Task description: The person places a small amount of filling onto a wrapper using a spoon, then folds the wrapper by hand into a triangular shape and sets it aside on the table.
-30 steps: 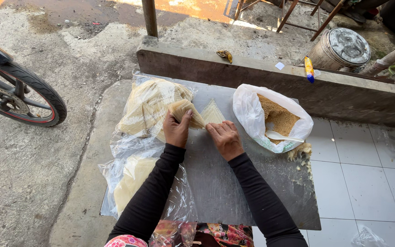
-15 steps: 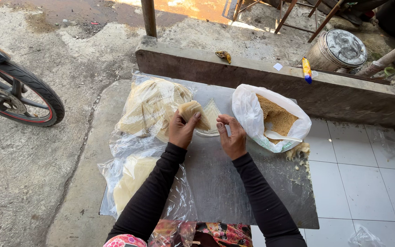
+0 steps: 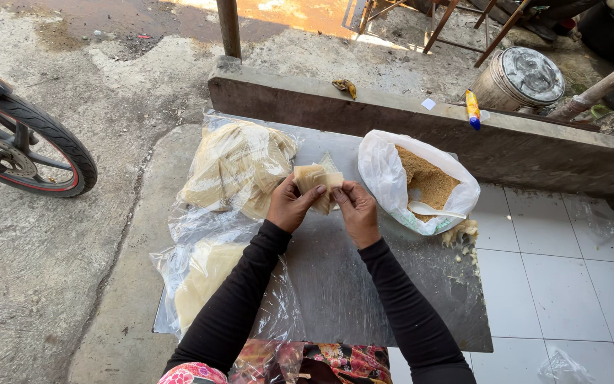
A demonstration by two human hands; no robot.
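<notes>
2 hands (image 3: pixel 325 206) over grey board (image 3: pixel 364 284), perhaps metal, by concrete curb (image 3: pixel 406 117)

motorbike wheel (image 3: pixel 33 153), metal drum (image 3: pixel 524 78), pole (image 3: pixel 229 28), white floor tiles (image 3: pixel 570 284).

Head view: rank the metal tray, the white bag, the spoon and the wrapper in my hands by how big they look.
1. Metal tray
2. White bag
3 and 4. Wrapper and spoon: they look about alike, and the wrapper is raised nearer the camera, so unranked.
</notes>
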